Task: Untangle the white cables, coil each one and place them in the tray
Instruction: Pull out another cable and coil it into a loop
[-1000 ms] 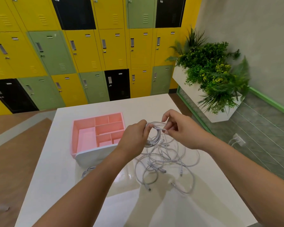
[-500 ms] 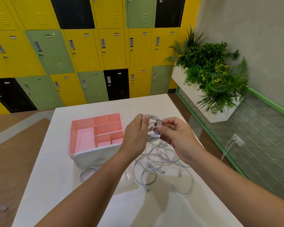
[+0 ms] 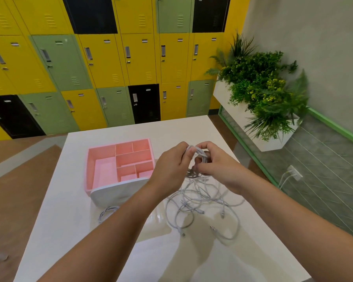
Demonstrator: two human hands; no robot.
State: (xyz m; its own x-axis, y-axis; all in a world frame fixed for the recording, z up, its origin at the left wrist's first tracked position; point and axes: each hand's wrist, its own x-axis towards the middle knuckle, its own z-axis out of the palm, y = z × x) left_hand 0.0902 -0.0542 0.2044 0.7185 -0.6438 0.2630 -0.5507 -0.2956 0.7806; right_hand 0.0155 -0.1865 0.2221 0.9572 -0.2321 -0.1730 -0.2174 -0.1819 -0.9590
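Above the white table [image 3: 69,231], both hands hold a small coil of white cable [image 3: 198,152]. My left hand [image 3: 171,169] grips the coil's left side, and my right hand [image 3: 214,165] pinches its right side, fingers curled round the loops. Below them a loose tangle of white cables [image 3: 202,208] lies on the table, with several plug ends showing. Left of the hands stands a pink tray [image 3: 102,153] with several compartments and a white front; nothing shows inside it. Another small white cable [image 3: 107,212] lies in front of the tray, partly hidden by my left forearm.
The table's right edge borders a floor strip and a green-framed panel. A white planter with green plants [image 3: 261,98] stands at the far right. Yellow, green and black lockers [image 3: 102,58] fill the back wall. A wall socket with white plugs [image 3: 293,173] is at the right.
My hands have drawn closer together around the coil, and my right hand has wrapped more cable onto it. The tangle on the table has barely shifted.
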